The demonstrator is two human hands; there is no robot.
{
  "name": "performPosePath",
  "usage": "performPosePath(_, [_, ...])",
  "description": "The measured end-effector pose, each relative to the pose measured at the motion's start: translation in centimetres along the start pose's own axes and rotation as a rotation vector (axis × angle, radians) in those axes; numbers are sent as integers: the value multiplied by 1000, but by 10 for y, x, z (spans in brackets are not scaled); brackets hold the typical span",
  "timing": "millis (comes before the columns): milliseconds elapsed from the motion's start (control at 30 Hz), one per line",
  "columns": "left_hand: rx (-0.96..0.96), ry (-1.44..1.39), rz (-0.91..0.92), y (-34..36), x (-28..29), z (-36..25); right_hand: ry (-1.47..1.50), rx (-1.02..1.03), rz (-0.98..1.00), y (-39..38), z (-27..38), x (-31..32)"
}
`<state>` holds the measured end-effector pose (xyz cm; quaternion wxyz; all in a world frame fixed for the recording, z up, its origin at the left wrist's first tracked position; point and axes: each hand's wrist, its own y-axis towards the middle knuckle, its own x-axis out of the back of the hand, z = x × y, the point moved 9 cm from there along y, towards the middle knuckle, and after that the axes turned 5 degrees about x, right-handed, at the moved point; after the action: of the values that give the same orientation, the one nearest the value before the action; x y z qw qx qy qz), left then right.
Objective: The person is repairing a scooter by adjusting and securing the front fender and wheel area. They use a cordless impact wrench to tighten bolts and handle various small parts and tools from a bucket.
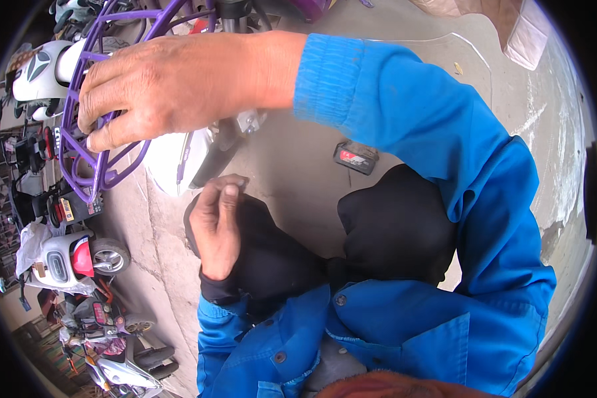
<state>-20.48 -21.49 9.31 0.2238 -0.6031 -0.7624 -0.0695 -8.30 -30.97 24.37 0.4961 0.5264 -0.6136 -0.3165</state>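
My right hand (pixel 159 89) reaches across to the upper left, over a purple tubular metal frame (pixel 98 174). Its fingers are bent and a little apart, nothing shows between them, and whether they touch the tubes I cannot tell. Close to my left knee is my left hand (pixel 217 229), closed, thumb pressed toward the bent fingers. Something small and greyish may be at its fingertips, too small to name. Beyond that hand is a glossy white body panel (pixel 176 162), partly hidden by my right hand and wrist.
A black box-shaped object with a red and white label (pixel 355 158) lies on the concrete floor past my knees. Parked scooters (pixel 60 260) line the left side. Beige sheeting (pixel 527 36) hangs at the upper right, near a scuffed pale wall (pixel 564 139).
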Motion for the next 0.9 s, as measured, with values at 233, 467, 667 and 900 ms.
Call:
performPosePath(233, [424, -567, 90, 67, -119, 101, -115, -181, -37, -76, 2, 80])
performPosePath(467, [290, -691, -69, 105, -131, 117, -286, -1748, 84, -412, 90, 178])
performPosePath(667, [261, -1394, -96, 157, -144, 145, -277, -2106, 141, -487, 159, 132])
performPosePath(900, [103, -1654, -44, 188, -146, 138, -88, -2249, -342, -551, 185, 117])
